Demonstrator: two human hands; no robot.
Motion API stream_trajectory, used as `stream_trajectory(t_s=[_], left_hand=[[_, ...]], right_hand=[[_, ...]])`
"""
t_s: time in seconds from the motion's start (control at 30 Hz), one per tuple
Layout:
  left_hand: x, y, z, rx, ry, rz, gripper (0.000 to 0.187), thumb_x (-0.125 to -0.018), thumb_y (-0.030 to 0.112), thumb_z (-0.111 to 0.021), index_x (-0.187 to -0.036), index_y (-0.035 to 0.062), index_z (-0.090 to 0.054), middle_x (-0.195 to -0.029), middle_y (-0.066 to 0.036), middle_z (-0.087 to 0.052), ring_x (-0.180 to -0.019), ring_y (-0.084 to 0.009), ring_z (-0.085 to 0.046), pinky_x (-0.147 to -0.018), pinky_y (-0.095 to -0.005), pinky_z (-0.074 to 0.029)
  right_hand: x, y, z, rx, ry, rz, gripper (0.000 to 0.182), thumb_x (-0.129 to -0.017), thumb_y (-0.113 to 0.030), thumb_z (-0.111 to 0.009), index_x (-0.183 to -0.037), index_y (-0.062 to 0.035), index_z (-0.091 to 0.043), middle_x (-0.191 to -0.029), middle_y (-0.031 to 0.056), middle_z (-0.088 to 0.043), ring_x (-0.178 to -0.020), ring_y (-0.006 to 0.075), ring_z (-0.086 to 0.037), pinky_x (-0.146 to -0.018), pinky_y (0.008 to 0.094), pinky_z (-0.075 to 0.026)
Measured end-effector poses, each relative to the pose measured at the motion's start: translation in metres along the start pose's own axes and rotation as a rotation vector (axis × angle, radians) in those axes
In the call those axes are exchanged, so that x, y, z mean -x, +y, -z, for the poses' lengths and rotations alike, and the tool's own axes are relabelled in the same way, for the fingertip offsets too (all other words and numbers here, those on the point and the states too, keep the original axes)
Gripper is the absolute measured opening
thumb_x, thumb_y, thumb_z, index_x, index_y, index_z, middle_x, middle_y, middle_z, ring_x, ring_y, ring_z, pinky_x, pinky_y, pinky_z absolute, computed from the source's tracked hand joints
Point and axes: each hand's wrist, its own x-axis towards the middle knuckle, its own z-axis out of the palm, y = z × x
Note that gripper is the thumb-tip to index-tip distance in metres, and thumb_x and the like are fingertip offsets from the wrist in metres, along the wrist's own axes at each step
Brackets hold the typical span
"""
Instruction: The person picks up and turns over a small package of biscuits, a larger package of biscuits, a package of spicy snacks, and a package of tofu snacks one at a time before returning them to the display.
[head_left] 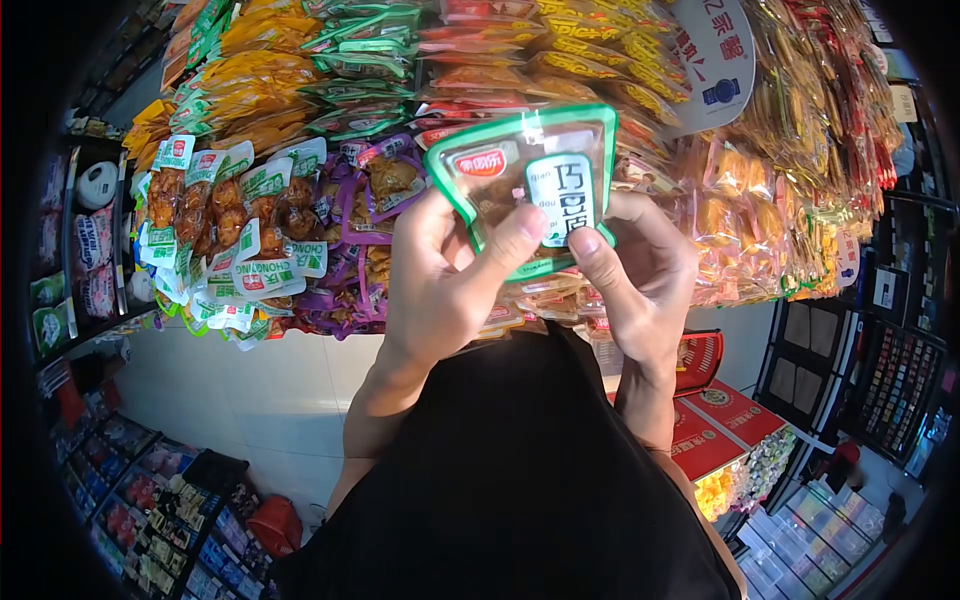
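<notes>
Between my two hands is a green-edged snack packet point(500, 195) with a clear window, brown food inside and a white label with dark characters. It is held up in front of my body, tilted a little. My left hand point(445, 275) grips its lower left, the thumb pressed flat on the front. On the lower right, my right hand point(645, 275) pinches the edge with its thumb on the label. The other fingers of both hands are partly hidden behind the packet. Piled snack packets point(380, 75) lie just beyond it.
White-and-green packets point(245, 220) and purple packets point(370, 190) fill the display's left side. Clear packets of orange food point(735, 210) lie at right, near a round white sign point(712, 65). Red boxes point(710, 425) stand below right. Shelves point(160, 510) line the pale floor point(250, 390).
</notes>
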Motion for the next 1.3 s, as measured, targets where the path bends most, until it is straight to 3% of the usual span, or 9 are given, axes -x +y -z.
stream_trajectory(t_s=[0.07,0.2,0.6,0.83,0.9,1.0,1.1,1.17,1.3], left_hand=[[-0.001,-0.002,0.002,0.003,-0.022,-0.055,0.026,-0.094,0.004,-0.064,-0.118,-0.0043,-0.06,-0.109,-0.009,-0.067,-0.1,-0.0124,-0.063,-0.088,-0.0291,-0.051],[0.001,0.001,0.002,-0.033,0.003,-0.046,0.026,-0.092,0.004,-0.067,-0.117,-0.0021,-0.063,-0.106,-0.008,-0.069,-0.096,-0.0114,-0.064,-0.083,-0.0274,-0.052],[0.003,0.006,0.002,-0.113,0.025,-0.013,0.024,-0.089,0.004,-0.069,-0.112,-0.0042,-0.066,-0.098,-0.009,-0.071,-0.091,-0.0118,-0.066,-0.08,-0.0274,-0.053],[0.002,0.005,0.002,-0.097,0.069,-0.06,0.02,-0.09,0.009,-0.069,-0.107,-0.0022,-0.07,-0.096,-0.006,-0.072,-0.086,-0.0086,-0.064,-0.079,-0.0246,-0.05],[0.001,0.005,0.003,-0.087,0.134,0.006,0.018,-0.092,0.013,-0.068,-0.103,-0.002,-0.072,-0.093,-0.005,-0.072,-0.084,-0.0077,-0.063,-0.077,-0.0235,-0.048],[-0.001,0.003,0.008,-0.117,0.136,-0.005,0.02,-0.094,0.016,-0.066,-0.1,-0.0018,-0.073,-0.092,-0.004,-0.072,-0.083,-0.0073,-0.062,-0.076,-0.0223,-0.047],[-0.003,0.005,0.009,-0.079,0.19,-0.023,0.022,-0.095,0.018,-0.066,-0.101,-0.0018,-0.073,-0.092,-0.004,-0.072,-0.083,-0.0066,-0.062,-0.075,-0.0217,-0.046],[-0.004,0.004,0.01,-0.07,0.203,-0.04,0.023,-0.096,0.018,-0.065,-0.103,-0.0029,-0.072,-0.093,-0.005,-0.072,-0.084,-0.0065,-0.062,-0.077,-0.022,-0.046],[-0.006,0.004,0.012,0.087,0.169,-0.022,0.026,-0.099,0.018,-0.059,-0.105,-0.0053,-0.07,-0.097,-0.008,-0.071,-0.086,-0.0077,-0.063,-0.079,-0.0235,-0.048]], right_hand=[[-0.003,0.005,0.001,0.057,-0.069,0.124,0.027,-0.089,0.0,-0.071,-0.113,0.0079,-0.062,-0.104,0.0109,-0.068,-0.099,0.0156,-0.064,-0.09,0.0303,-0.05],[-0.004,-0.001,-0.006,-0.096,-0.066,0.099,0.026,-0.088,0.0,-0.071,-0.112,0.0068,-0.062,-0.107,0.0116,-0.068,-0.101,0.016,-0.063,-0.092,0.031,-0.049],[-0.001,-0.003,-0.007,-0.036,-0.085,0.126,0.019,-0.091,-0.001,-0.069,-0.108,0.0066,-0.063,-0.1,0.0094,-0.067,-0.092,0.0118,-0.063,-0.081,0.0281,-0.051],[0.004,-0.003,-0.007,-0.063,-0.074,0.021,0.021,-0.091,-0.002,-0.07,-0.109,0.0068,-0.063,-0.1,0.0096,-0.068,-0.092,0.0115,-0.063,-0.08,0.0282,-0.051],[0.003,0.0,-0.007,-0.1,-0.08,0.001,0.022,-0.091,-0.003,-0.07,-0.109,0.0068,-0.063,-0.101,0.0095,-0.068,-0.093,0.0115,-0.063,-0.081,0.0285,-0.051],[0.002,0.003,-0.006,-0.153,-0.136,0.029,0.023,-0.092,-0.006,-0.071,-0.109,0.0063,-0.063,-0.101,0.0087,-0.068,-0.094,0.0112,-0.062,-0.082,0.0281,-0.05],[0.003,0.003,-0.002,-0.163,-0.197,-0.076,0.027,-0.092,-0.011,-0.071,-0.111,0.0053,-0.064,-0.101,0.0073,-0.067,-0.094,0.0098,-0.06,-0.083,0.0268,-0.049],[0.004,0.001,0.0,0.071,-0.291,-0.099,0.031,-0.092,-0.015,-0.072,-0.114,0.0045,-0.063,-0.1,0.006,-0.067,-0.092,0.0085,-0.058,-0.083,0.0257,-0.047],[0.004,-0.006,0.001,0.098,-0.267,-0.139,0.028,-0.091,-0.013,-0.072,-0.112,0.0045,-0.065,-0.096,0.0048,-0.067,-0.089,0.0081,-0.057,-0.081,0.0259,-0.048]])
